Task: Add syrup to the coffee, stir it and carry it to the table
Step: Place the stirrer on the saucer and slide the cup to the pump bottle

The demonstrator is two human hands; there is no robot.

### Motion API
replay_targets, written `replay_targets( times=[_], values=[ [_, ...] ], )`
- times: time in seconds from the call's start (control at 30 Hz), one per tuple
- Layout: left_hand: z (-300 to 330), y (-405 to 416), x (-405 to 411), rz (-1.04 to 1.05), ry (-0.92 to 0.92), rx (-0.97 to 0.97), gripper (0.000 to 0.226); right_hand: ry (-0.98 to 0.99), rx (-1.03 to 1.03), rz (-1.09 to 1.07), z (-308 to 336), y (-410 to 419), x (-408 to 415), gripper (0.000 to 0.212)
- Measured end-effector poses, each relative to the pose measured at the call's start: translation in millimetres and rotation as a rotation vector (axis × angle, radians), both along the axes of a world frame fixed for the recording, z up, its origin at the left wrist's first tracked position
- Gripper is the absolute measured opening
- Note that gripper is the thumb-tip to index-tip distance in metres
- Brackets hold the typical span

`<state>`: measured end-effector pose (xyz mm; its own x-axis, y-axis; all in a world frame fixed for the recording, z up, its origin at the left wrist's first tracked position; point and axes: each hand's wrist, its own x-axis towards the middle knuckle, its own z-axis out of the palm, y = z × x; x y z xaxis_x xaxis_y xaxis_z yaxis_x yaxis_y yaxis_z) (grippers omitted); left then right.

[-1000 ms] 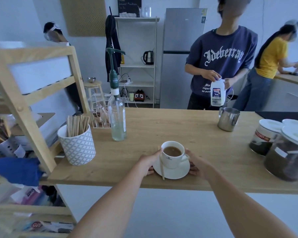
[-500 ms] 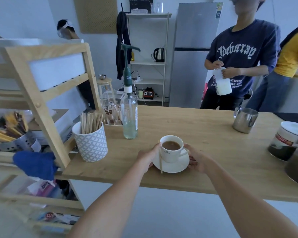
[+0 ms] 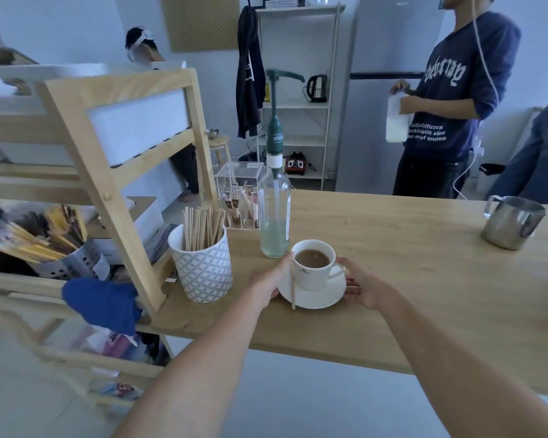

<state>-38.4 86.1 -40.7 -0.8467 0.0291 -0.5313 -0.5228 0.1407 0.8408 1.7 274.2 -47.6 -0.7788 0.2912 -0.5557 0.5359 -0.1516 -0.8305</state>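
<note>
**Coffee held at the counter's near edge**

Coffee [image 3: 312, 258] sat in a white cup [image 3: 314, 273] on a white saucer [image 3: 317, 297], near the front edge of our wooden counter [image 3: 408, 263].

At the far left stood a wooden rack [image 3: 108, 172], with a metal holder [image 3: 70, 263] of cutlery on its lower shelf and a blue cloth [image 3: 103, 306] draped off its front rail. Beside the rack stood a patterned white pot [image 3: 203, 270] full of wooden stir sticks [image 3: 203, 227]. Next came the syrup bottle [image 3: 274, 213] with its green pump, upright and just behind the cup, a clear box [image 3: 239, 197] of sachets at its back.

Our left hand [image 3: 271, 279] gripped the saucer's left rim, fingers curled under and thumb up against the cup. One wooden stick [image 3: 292, 289] lay along that side of the saucer. Our right hand [image 3: 366, 289] took the opposite rim, fingers together below it, thumb over the top by the cup's handle.

Farther right a steel jug [image 3: 511, 222] stood well apart. Behind the counter, someone in a navy shirt [image 3: 450, 90] held a white milk bottle [image 3: 396, 121].
</note>
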Motion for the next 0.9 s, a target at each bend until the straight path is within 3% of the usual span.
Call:
replay_targets(
  times=[0.1,0.2,0.4,0.63,0.77,0.8,0.9],
  values=[
    [-11.7,-4.7,-14.6,0.023,0.002,-0.039,0.112,-0.011,-0.008,-0.001,-3.9,-6.8,-7.2,0.035],
    [-16.5,-7.7,-21.5,0.011,0.001,-0.060,0.113,-0.026,0.000,0.003,-7.5,-7.8,-11.3,0.037],
    [-12.0,-10.5,-20.6,-0.051,-0.004,-0.046,0.086,-0.031,0.033,-0.006,-8.3,-8.8,-11.5,0.034],
    [-11.7,-10.1,-24.3,-0.096,-0.009,-0.028,0.073,-0.033,0.110,-0.010,-4.8,-13.8,-12.3,0.034],
    [-9.9,-7.7,-24.3,-0.110,0.039,-0.164,0.097,0.015,0.301,0.017,-4.6,-17.9,-16.6,0.032],
    [-8.0,-7.4,-23.9,-0.108,0.099,-0.238,0.096,0.052,0.372,0.035,-4.5,-18.0,-17.5,0.027],
    [-0.2,-4.2,-22.5,-0.115,0.278,-0.290,0.060,0.088,0.478,0.061,-1.3,-20.0,-14.5,0.021]
  ],
)
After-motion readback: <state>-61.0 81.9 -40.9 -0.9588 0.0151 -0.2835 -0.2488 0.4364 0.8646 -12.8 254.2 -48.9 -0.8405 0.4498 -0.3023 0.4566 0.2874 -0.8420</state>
